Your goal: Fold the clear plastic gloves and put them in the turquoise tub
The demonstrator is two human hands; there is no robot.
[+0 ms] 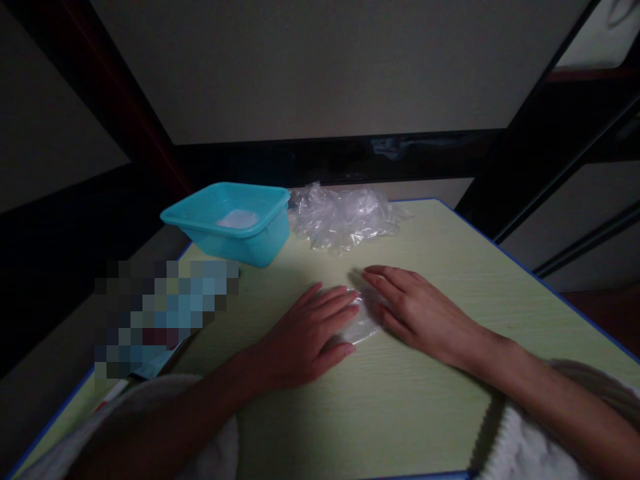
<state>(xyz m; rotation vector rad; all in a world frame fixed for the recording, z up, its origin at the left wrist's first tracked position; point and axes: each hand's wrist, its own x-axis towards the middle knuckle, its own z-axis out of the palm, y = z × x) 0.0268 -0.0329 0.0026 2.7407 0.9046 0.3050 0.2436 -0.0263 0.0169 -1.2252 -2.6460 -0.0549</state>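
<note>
My left hand [305, 333] lies flat on the pale green table [450, 267], fingers stretched out over a small clear plastic bag [361, 327]. My right hand [415, 308] also lies flat, fingers extended, pressing the same bag from the right side. The bag is mostly covered by both hands; only a strip shows between them. Both fingertips nearly meet above it.
A turquoise plastic tub [233, 223] with something white inside stands at the back left. A crumpled heap of clear plastic bags [345, 217] lies beside it at the back. A blurred patch covers something at the left edge. Dark bed-frame bars surround the table.
</note>
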